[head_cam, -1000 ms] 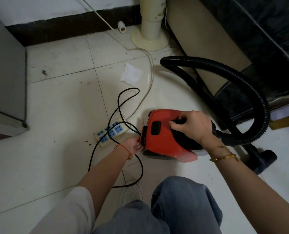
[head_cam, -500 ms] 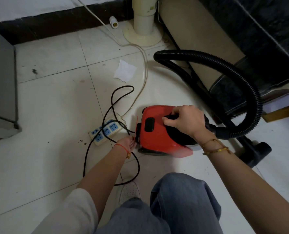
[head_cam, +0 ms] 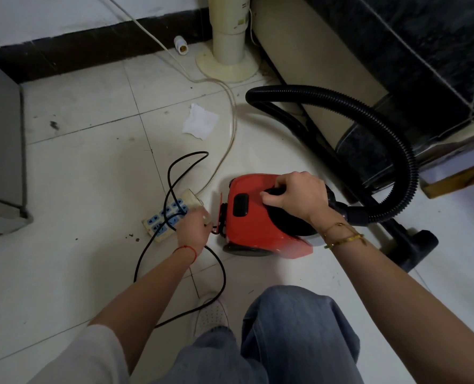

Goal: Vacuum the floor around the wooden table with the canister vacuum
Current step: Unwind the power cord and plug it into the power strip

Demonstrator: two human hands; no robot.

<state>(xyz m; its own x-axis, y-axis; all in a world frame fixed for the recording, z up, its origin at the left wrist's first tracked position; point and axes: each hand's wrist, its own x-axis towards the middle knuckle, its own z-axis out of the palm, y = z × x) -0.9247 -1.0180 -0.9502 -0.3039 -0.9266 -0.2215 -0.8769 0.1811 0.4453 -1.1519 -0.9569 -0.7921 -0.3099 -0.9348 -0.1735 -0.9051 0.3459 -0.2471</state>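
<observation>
A red canister vacuum sits on the white tiled floor in the middle of the view. My right hand grips the black handle on its top. At the vacuum's rear end my left hand holds the black power cord, which loops over the floor. Its fingertips are hidden, so the exact grip is unclear. A black ribbed hose arches from the vacuum's front to the right, and the black floor nozzle lies on the tiles beyond it.
A cream power strip with blue sockets lies left of the vacuum, fed by a white cable. A crumpled tissue lies further back. A cream fan base stands by the wall, a grey cabinet left, dark furniture right.
My left hand has shifted slightly left and back from the vacuum's rear, toward the power strip, with the cord. My right hand stays on the handle. The view moved a little.
</observation>
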